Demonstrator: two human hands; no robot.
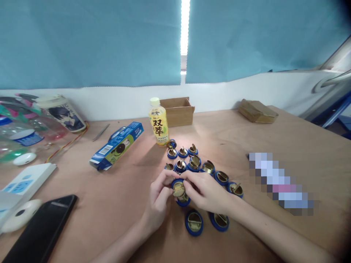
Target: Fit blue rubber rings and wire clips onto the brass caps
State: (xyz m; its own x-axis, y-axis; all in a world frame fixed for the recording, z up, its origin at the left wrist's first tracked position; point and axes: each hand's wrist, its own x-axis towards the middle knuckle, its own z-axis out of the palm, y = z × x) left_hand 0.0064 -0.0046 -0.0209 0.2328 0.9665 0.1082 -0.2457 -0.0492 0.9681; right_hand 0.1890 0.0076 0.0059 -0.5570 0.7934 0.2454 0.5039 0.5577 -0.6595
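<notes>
Both hands (186, 191) pinch blue-rimmed disc (178, 188) — fingertips meeting.

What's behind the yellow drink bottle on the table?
Behind the yellow drink bottle sits an open cardboard box against the white wall. The bottle covers the box's left front corner, and the box's inside cannot be seen.

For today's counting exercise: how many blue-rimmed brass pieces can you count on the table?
About 14 blue-rimmed brass pieces: one held by left hand and right hand, two nearer the camera, the rest clustered beyond toward the bottle. Hands may hide more.
</notes>
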